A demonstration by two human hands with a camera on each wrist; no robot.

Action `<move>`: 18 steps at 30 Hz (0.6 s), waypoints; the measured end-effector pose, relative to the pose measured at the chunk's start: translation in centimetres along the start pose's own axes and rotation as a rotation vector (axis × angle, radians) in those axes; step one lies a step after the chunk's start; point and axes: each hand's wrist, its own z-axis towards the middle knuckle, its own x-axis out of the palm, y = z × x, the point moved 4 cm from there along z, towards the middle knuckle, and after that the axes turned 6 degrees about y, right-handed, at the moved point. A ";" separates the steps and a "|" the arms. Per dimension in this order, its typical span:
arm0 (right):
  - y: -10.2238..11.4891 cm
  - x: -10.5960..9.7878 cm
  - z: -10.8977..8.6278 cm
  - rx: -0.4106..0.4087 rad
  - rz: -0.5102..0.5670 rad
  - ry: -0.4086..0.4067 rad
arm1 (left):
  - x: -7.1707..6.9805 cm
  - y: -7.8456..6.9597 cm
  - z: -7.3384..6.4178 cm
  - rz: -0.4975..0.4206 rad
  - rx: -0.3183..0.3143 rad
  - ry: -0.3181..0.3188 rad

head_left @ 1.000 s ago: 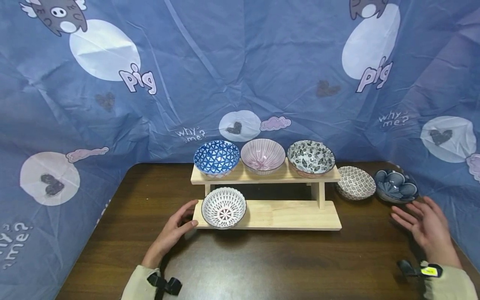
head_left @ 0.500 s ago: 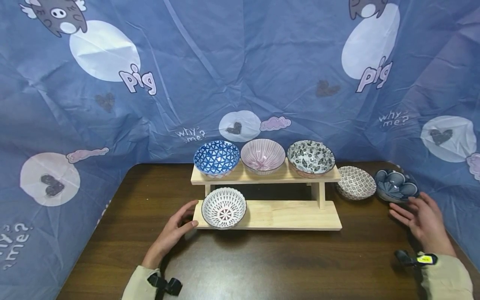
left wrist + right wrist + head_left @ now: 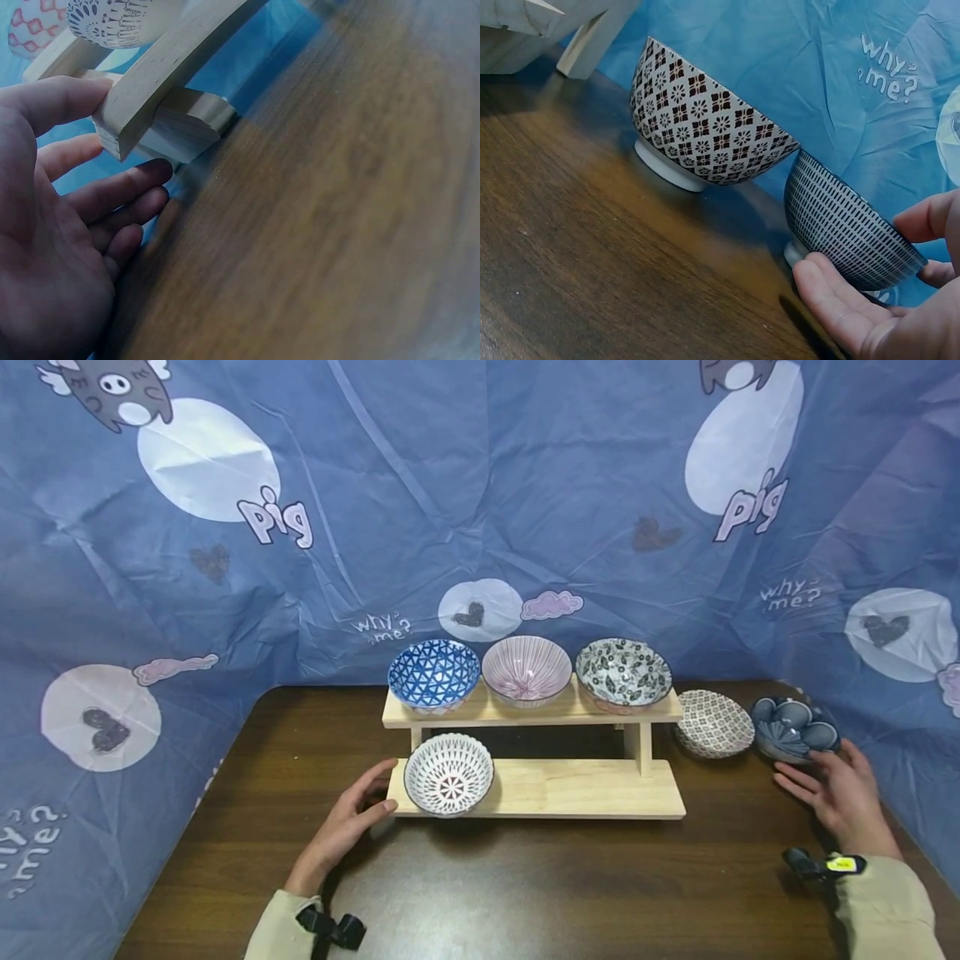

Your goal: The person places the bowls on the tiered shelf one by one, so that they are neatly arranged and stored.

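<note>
At the left end of a two-tier wooden stand (image 3: pixel 585 789), my left hand (image 3: pixel 347 818) grips the lower plank, thumb at its front edge and fingers behind. The plank's end (image 3: pixel 124 124) shows against those fingertips in the left wrist view. A white bowl with a dark radial pattern (image 3: pixel 448 775) sits on that plank beside the hand. On the right, my right hand (image 3: pixel 843 797) holds a dark blue bowl (image 3: pixel 795 731) at its near right side. In the right wrist view, the thumb lies low near the foot of this bowl (image 3: pixel 847 225), with fingers round its far side.
The upper tier carries a blue triangle-patterned bowl (image 3: pixel 433 675), a purple-striped bowl (image 3: pixel 527 671) and a leaf-patterned bowl (image 3: pixel 624 672). A brown-patterned bowl (image 3: pixel 714 724) stands on the table (image 3: pixel 570 885) between stand and blue bowl. Printed blue cloth (image 3: pixel 480 510) hangs behind.
My right hand has moved slightly left and forward, and its fingers have closed in on the dark blue bowl. The left hand has stayed at the stand's end.
</note>
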 end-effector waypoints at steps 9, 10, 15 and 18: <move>-0.5 0.0 0.4 -0.022 0.044 0.030 | 0.0 -0.1 0.0 0.013 -0.016 -0.008; -0.5 0.0 0.4 -0.023 0.043 0.030 | 0.0 -0.1 0.0 0.014 -0.016 -0.008; -0.7 0.0 0.5 -0.039 0.040 0.033 | 0.0 -0.1 0.0 0.008 -0.010 -0.005; -0.8 0.1 0.5 -0.046 0.048 0.037 | 0.0 -0.1 0.0 0.009 -0.006 -0.003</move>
